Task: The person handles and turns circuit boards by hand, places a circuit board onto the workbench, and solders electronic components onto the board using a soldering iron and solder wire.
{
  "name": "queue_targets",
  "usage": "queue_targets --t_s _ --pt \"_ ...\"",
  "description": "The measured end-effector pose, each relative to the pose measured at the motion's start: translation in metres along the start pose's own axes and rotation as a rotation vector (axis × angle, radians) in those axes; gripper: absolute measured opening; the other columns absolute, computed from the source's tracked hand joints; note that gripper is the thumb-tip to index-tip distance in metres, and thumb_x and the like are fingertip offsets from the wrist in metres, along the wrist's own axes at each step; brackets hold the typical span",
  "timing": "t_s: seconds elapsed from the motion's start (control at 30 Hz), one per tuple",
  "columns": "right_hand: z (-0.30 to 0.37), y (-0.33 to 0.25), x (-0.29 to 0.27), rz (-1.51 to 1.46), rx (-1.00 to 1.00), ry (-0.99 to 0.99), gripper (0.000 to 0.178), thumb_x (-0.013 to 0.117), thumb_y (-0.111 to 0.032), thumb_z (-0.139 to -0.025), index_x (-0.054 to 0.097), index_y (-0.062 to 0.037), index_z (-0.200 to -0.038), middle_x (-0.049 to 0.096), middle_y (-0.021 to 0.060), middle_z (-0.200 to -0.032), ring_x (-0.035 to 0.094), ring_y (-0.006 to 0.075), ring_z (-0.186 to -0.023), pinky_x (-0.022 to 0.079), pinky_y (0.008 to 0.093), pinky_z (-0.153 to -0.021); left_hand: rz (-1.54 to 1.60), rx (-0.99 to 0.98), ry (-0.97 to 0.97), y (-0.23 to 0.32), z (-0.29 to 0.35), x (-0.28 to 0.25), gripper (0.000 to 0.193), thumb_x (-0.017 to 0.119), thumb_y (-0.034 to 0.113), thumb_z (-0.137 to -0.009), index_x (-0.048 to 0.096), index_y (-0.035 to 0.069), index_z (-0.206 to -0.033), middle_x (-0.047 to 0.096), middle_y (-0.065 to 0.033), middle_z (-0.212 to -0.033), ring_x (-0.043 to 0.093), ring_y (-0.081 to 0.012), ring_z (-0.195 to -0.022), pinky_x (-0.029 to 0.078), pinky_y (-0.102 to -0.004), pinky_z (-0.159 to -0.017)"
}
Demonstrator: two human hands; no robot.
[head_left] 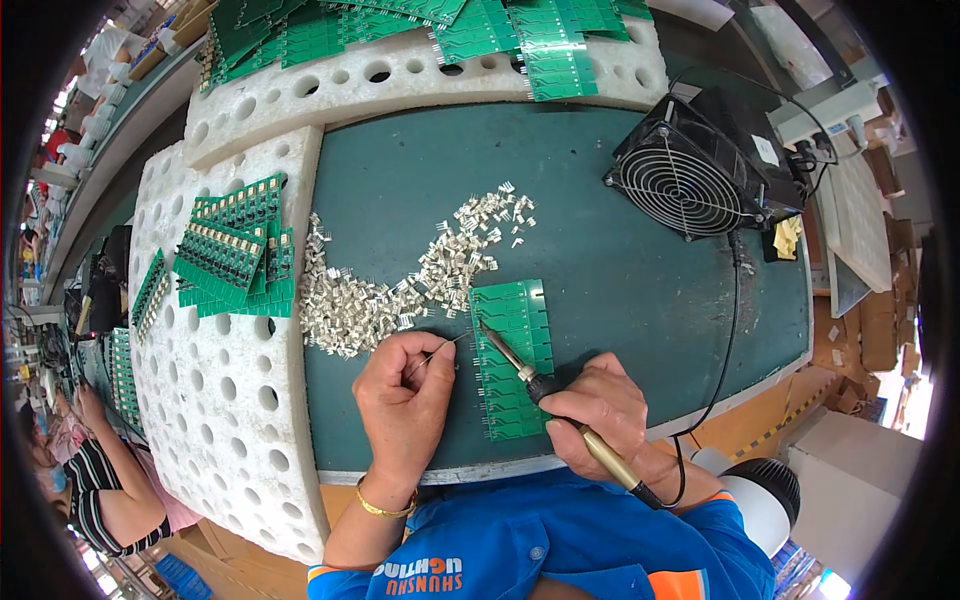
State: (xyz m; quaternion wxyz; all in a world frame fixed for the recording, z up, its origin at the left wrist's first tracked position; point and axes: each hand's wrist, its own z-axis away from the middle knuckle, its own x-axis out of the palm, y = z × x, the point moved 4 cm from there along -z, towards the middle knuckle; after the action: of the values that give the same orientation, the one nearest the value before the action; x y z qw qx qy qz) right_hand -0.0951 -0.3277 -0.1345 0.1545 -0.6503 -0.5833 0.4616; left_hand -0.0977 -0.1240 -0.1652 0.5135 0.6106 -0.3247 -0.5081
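A green circuit board panel (517,400) lies on the table, with a row of pins along its left edge. My right hand (600,405) grips a soldering iron (600,450), whose metal tip points down at the upper left part of the board. Between the thumb and fingers of my left hand (405,395) is a thin solder wire (430,358), its end reaching toward the board's left edge near the iron's tip. Beyond my left hand, small white pin connectors (365,310) are heaped loosely.
White foam slabs with holes (230,400) stand at the left and back. Stacked boards with parts (230,250) lie on the left slab, green boards (550,50) on the back one. A black fan (685,180) sits at right. The iron's cord (735,320) runs beside it. Another person (110,490) works far left.
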Motion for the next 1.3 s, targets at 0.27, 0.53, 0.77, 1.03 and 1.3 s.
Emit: queue_targets --t_s 0.27,0.53,0.77,1.03,1.3 --pt "-0.001 -0.001 0.000 -0.003 -0.003 0.005 0.020 0.072 -0.004 -0.073 0.066 -0.0041 -0.093 0.064 0.0051 -0.066 0.056 0.0199 -0.052 0.042 0.0332 -0.060 -0.002 0.009 0.001 0.000 0.000 0.001 0.006 0.070 -0.002 -0.087 0.065 0.002 -0.088 0.045 0.0101 -0.064 0.036 0.0009 -0.058 0.028 -0.0168 -0.052" --pt "0.002 -0.002 -0.004 0.037 -0.026 0.037 0.020 0.071 -0.003 -0.073 0.066 -0.0042 -0.092 0.062 0.0045 -0.065 0.055 0.0196 -0.051 0.042 0.0333 -0.060 0.027 -0.008 -0.009 -0.001 0.000 0.000 0.006 0.069 -0.002 -0.088 0.065 0.002 -0.088 0.046 0.0100 -0.065 0.036 0.0010 -0.058 0.028 -0.0164 -0.052" --pt "0.003 0.000 -0.006 0.037 -0.023 0.071 0.022 0.070 -0.002 -0.071 0.066 -0.0045 -0.092 0.060 0.0038 -0.062 0.053 0.0191 -0.051 0.042 0.0336 -0.059 0.067 -0.016 0.048 -0.004 -0.001 -0.002 0.007 0.073 0.000 -0.084 0.066 0.002 -0.085 0.044 0.0084 -0.061 0.034 -0.0006 -0.055 0.026 -0.0192 -0.048" --pt "0.000 0.001 -0.007 -0.001 -0.019 0.080 0.025 0.070 0.000 -0.071 0.065 -0.0043 -0.095 0.060 0.0036 -0.063 0.053 0.0188 -0.051 0.042 0.0335 -0.058 0.080 -0.016 0.051 -0.002 -0.001 -0.003 0.007 0.072 0.000 -0.086 0.066 0.003 -0.086 0.043 0.0091 -0.062 0.034 -0.0003 -0.056 0.026 -0.0189 -0.049" --pt "0.001 0.001 -0.010 -0.022 -0.010 0.083 0.024 0.070 -0.002 -0.073 0.065 -0.0049 -0.096 0.060 0.0036 -0.064 0.053 0.0191 -0.052 0.042 0.0341 -0.059 0.095 -0.002 0.055 -0.004 -0.001 -0.002 0.007 0.071 0.000 -0.087 0.064 0.002 -0.087 0.042 0.0096 -0.062 0.033 0.0005 -0.056 0.025 -0.0183 -0.049"
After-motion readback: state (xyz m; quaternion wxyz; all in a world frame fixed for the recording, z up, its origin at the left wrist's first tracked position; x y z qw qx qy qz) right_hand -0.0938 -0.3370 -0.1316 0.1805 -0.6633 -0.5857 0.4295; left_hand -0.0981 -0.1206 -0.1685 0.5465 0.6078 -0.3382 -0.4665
